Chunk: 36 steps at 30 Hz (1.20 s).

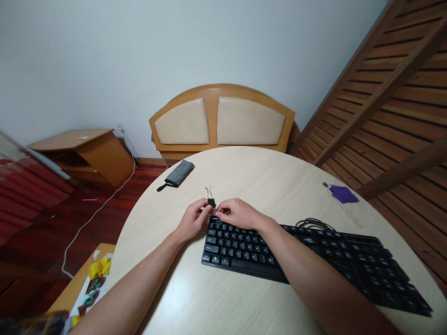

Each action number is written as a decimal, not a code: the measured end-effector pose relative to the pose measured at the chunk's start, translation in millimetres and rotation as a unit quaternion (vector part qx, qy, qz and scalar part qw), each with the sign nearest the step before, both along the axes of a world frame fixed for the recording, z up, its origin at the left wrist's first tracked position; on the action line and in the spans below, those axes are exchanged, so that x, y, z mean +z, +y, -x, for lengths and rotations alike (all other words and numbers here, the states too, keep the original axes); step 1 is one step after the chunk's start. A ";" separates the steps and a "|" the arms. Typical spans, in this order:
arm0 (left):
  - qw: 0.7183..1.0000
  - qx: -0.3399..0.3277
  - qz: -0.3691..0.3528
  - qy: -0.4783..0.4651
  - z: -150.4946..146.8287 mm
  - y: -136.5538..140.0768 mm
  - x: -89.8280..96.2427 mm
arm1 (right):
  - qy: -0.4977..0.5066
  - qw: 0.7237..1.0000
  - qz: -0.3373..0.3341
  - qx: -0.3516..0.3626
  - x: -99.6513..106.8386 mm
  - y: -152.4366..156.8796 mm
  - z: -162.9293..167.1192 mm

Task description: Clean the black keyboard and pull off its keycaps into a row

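Note:
A black binder clip (211, 203) with raised metal wire arms is pinched between the thumb and fingers of my left hand (194, 217). It sits just above the top left corner of a black keyboard (240, 266) lying on the table. My right hand (240, 213) is beside the clip, over that same corner, with its thumb and fingers pressed together. Whatever is between the right fingertips, if anything, is too small to make out. My right forearm crosses over the middle of the keyboard and hides part of its keys.
On the round table (174, 298), a grey pouch (180, 173) lies at the far left. A purple cloth (344, 194) and a thin white-handled brush (344, 208) lie at the right. A coiled black cable (316, 224) rests behind the keyboard. A wooden headboard (213, 114) stands beyond.

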State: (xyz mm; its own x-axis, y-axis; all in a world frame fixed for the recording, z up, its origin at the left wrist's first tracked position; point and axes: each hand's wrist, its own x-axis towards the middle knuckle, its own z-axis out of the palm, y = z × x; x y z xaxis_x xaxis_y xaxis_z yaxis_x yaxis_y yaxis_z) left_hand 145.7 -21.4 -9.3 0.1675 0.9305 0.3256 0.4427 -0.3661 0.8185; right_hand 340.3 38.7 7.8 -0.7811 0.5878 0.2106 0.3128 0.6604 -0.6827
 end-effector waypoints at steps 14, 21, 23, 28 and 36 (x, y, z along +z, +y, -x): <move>0.994 -0.039 -0.050 0.084 3.1 -0.9 3.4 | 0.002 1.000 0.014 0.015 -2.4 1.6 -3.6; 0.992 -0.058 -0.051 0.104 13.3 -2.2 6.7 | -0.007 1.000 -0.018 0.022 -1.2 0.5 -1.6; 0.991 -0.059 -0.054 0.106 13.6 -2.4 7.2 | -0.010 0.999 -0.023 0.022 -0.9 0.3 -1.3; 0.994 -0.030 -0.047 0.096 11.6 -2.0 5.0 | -0.010 0.999 -0.024 0.025 0.8 -0.5 -1.8; 0.999 0.001 -0.012 0.047 9.8 0.2 0.0 | -0.025 1.000 -0.015 0.001 -0.1 -0.6 0.3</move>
